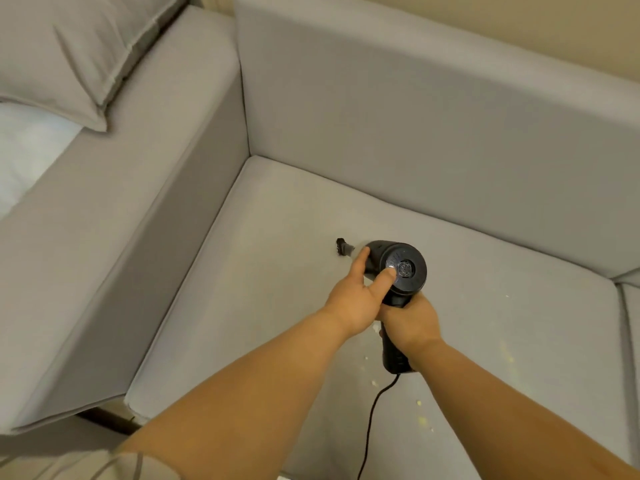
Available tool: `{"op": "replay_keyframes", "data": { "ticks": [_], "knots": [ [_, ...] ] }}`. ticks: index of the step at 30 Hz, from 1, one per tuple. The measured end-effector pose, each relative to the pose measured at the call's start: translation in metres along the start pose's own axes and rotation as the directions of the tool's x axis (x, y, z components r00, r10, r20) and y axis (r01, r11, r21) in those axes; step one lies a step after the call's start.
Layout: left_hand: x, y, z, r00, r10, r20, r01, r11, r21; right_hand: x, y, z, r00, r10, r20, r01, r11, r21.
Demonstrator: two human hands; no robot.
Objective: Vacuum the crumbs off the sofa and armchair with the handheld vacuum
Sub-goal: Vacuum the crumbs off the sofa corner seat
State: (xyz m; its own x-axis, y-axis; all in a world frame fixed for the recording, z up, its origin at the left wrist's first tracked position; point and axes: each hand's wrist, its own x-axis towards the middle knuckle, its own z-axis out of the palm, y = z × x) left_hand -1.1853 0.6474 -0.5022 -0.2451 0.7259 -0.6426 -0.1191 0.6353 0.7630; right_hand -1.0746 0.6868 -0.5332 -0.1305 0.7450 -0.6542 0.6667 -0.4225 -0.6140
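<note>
Gripping the handheld vacuum (398, 268) handle w/ your right hand (410, 320), left hand (360, 296) steadying body, sweep brush nozzle (343, 245) slowly toward crumbs (420, 402) near seat cushion (277, 306) front.

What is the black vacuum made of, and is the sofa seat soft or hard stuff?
The handheld vacuum looks like hard black plastic: smooth, moulded, with a faint sheen on its round back. The sofa seat looks like soft woven grey fabric over padding: matte, with stitched seams and rounded edges. The exact cloth cannot be told.
</note>
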Motion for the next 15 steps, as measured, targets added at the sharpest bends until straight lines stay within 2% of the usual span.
{"op": "replay_keyframes", "data": {
  "ticks": [8,15],
  "knots": [
    [-0.021,-0.002,0.024,0.998,-0.043,0.051,0.042,0.999,0.029,-0.025,0.018,-0.023,0.998,0.057,-0.016,-0.057,0.998,-0.030],
    [-0.040,-0.003,0.043,0.999,-0.050,0.011,0.049,0.999,0.002,-0.037,0.028,-0.041,0.999,0.042,0.023,-0.040,0.995,-0.092]
  ]
}}
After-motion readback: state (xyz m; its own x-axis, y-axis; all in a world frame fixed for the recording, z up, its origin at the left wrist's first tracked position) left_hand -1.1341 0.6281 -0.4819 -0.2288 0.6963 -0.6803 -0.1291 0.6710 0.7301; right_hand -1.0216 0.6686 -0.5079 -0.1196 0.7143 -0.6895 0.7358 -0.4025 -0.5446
